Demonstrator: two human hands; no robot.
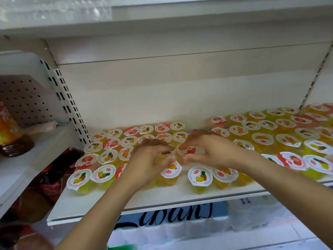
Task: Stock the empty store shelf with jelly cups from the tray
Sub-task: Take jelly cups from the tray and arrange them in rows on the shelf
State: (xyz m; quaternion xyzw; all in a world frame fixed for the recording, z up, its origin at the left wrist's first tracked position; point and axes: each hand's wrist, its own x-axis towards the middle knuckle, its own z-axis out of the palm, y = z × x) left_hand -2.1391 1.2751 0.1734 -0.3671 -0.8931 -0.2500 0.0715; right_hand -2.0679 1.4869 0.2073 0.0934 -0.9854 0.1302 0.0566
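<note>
On the white metal store shelf (144, 199), mid-row, your left hand (149, 159) curls round a clear yellow jelly cup with a pineapple-print foil lid (166, 152) and your right hand (207, 150) pinches a clear jelly cup with a red-fruit foil lid (187, 149) just beside it, probably seating both into the gap between the blocks. Left of your left hand the foil-lidded cups (108, 156) stand upright in tight rows; right of your right hand a looser batch (288, 139) fills the shelf. The tray isn't in view; beyond the left upright there's a brown-capped orange bottle (10, 134).
</note>
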